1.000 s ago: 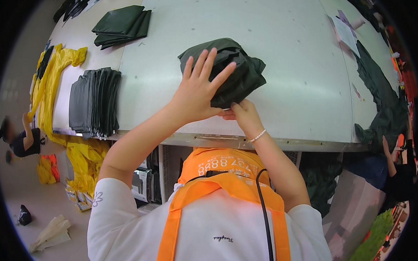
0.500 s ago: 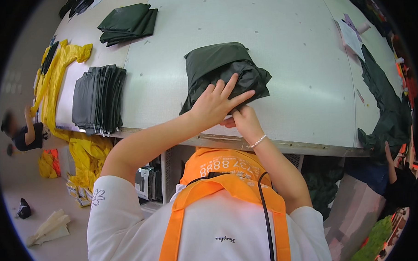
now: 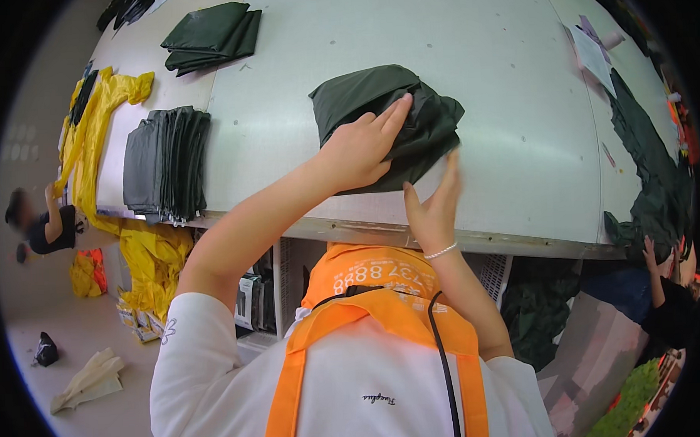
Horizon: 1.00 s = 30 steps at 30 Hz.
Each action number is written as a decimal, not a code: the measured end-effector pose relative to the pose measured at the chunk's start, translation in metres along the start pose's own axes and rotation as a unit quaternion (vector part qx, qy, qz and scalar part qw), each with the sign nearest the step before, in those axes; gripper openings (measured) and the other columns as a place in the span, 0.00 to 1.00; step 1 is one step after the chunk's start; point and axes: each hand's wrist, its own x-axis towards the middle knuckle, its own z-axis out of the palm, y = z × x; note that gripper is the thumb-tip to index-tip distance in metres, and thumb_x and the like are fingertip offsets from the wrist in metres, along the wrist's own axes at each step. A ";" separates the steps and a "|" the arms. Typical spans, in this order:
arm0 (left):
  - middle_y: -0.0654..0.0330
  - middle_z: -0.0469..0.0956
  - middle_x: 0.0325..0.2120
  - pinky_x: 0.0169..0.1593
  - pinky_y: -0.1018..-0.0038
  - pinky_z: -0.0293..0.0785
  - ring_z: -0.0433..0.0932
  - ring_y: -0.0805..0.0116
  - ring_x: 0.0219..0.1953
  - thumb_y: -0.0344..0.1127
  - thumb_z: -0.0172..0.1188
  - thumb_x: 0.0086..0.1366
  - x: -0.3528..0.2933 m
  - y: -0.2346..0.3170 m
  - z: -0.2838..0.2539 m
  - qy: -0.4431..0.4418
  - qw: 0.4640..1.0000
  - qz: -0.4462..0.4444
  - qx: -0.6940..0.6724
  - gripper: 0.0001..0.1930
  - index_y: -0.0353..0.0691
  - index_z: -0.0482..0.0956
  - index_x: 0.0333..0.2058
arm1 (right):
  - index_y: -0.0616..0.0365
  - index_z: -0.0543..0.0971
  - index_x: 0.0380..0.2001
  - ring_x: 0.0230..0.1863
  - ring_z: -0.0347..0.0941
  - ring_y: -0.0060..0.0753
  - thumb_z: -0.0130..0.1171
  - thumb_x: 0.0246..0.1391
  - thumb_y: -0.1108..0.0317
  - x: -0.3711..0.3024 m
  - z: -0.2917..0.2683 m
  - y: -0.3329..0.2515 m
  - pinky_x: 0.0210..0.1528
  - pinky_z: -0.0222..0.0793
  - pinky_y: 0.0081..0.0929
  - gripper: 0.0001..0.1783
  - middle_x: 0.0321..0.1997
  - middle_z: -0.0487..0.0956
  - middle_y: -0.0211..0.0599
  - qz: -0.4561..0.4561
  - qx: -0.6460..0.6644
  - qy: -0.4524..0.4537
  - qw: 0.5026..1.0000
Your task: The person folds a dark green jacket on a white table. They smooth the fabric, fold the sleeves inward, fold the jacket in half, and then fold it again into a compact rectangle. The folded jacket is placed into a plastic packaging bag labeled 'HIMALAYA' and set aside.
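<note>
Near the upper middle of the frame, a dark green folded garment [image 3: 385, 121] lies on the white table [image 3: 515, 97], close to its front edge. Left hand [image 3: 363, 149] lies flat on it, fingers pressed together and stretched over the cloth. Right hand [image 3: 434, 208] (a pale bracelet at its wrist) stands open just below the garment's lower right edge, fingertips at the fabric. At left sits a stack of dark folded pieces [image 3: 167, 163]; another folded green pile [image 3: 212, 34] lies at upper left.

White paper sheets [image 3: 593, 50] at table's far right, small packages [image 3: 138, 322] on floor beneath yellow cloth.
</note>
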 end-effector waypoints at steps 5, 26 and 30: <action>0.47 0.57 0.60 0.38 0.64 0.75 0.73 0.52 0.39 0.26 0.59 0.44 0.011 0.002 0.005 -0.006 0.999 0.045 0.015 0.43 0.37 0.52 0.62 | 0.58 0.78 0.24 0.38 0.70 0.39 0.59 0.42 0.69 0.011 0.009 0.010 0.40 0.65 0.34 0.05 0.32 0.76 0.35 -0.182 -0.187 -0.202 0.944; 0.53 0.66 0.56 0.39 0.70 0.77 0.76 0.59 0.39 0.32 0.60 0.51 0.030 0.012 0.088 -0.274 0.931 0.129 0.201 0.34 0.39 0.62 0.59 | 0.55 0.72 0.25 0.37 0.72 0.36 0.51 0.46 0.70 0.043 -0.054 0.087 0.36 0.67 0.32 0.02 0.28 0.72 0.31 -0.289 -0.266 -0.337 0.856; 0.55 0.67 0.55 0.42 0.67 0.76 0.76 0.58 0.42 0.32 0.64 0.46 0.046 0.005 0.094 -0.293 0.939 0.123 0.134 0.37 0.41 0.63 0.57 | 0.61 0.72 0.44 0.45 0.71 0.50 0.56 0.46 0.71 -0.007 -0.012 0.083 0.45 0.69 0.40 0.18 0.45 0.72 0.46 -0.084 -0.155 -0.488 0.855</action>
